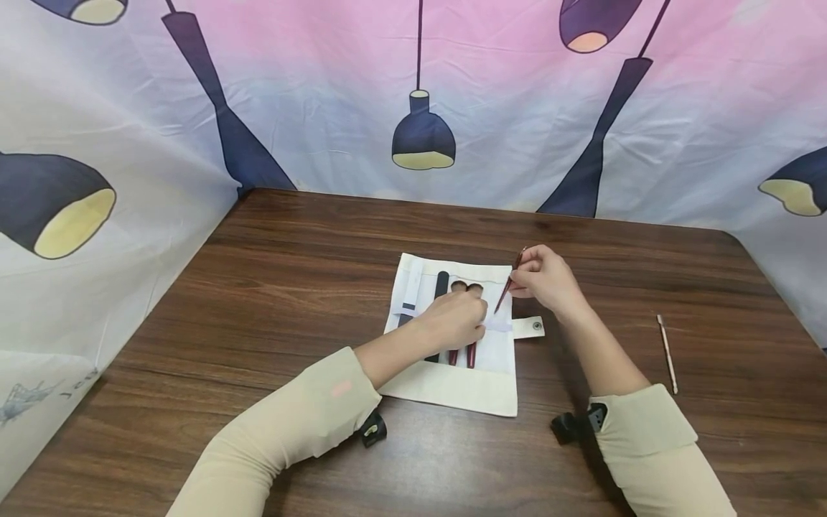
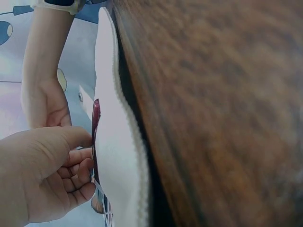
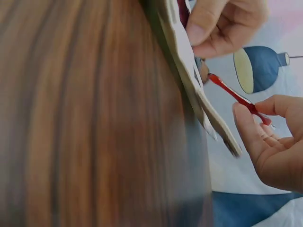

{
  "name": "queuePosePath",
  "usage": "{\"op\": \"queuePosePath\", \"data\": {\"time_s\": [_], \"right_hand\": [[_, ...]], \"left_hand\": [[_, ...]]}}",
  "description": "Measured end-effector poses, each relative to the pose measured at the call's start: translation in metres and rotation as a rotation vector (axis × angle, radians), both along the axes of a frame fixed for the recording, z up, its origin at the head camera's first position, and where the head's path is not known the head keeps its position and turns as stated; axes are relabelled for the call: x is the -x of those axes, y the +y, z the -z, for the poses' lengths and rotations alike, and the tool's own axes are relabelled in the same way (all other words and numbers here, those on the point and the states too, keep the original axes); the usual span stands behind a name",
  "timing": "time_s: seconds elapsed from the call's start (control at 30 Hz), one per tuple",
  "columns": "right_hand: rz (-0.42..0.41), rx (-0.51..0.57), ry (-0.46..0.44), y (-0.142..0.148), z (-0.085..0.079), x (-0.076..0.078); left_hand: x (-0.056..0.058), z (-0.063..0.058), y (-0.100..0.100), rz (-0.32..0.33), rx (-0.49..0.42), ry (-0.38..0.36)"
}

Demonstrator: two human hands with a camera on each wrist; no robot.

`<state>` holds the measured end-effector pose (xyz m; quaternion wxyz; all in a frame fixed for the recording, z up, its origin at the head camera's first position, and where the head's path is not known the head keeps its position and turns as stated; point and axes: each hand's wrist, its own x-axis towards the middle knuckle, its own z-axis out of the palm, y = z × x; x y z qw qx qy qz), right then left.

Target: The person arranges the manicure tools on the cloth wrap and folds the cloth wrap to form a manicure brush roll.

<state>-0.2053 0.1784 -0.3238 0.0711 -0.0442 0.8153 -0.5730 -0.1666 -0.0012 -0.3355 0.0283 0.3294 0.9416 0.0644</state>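
Observation:
A white fabric makeup-brush pouch lies unfolded on the table. A lilac elastic band crosses it, over two makeup brushes with dark red handles and a black flat stick. My left hand is over the brushes, its curled fingers and thumb pinching at the band close beside a red handle. Between thumb and fingers, my right hand holds a slim red-handled tool above the pouch's right side, slanted with its narrow end downward; the fingers partly hide its upper end.
A thin pale double-ended stick lies on the wooden table at the right. The pouch's snap strap sticks out to the right. Behind the table hangs a cloth printed with lamps.

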Motion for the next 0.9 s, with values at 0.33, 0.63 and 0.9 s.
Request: {"op": "queuePosePath", "data": {"time_s": [0.33, 0.63, 0.9], "right_hand": [[-0.062, -0.080, -0.097, -0.016, 0.008, 0.005], [-0.098, -0.138, -0.164, -0.021, 0.010, 0.001], [-0.166, -0.138, -0.213, -0.023, 0.010, -0.002]], "left_hand": [[0.002, 0.002, 0.000, -0.012, -0.003, -0.021], [0.000, 0.001, 0.001, -0.014, -0.016, -0.029], [0.000, 0.001, 0.001, -0.020, -0.012, -0.043]]}}
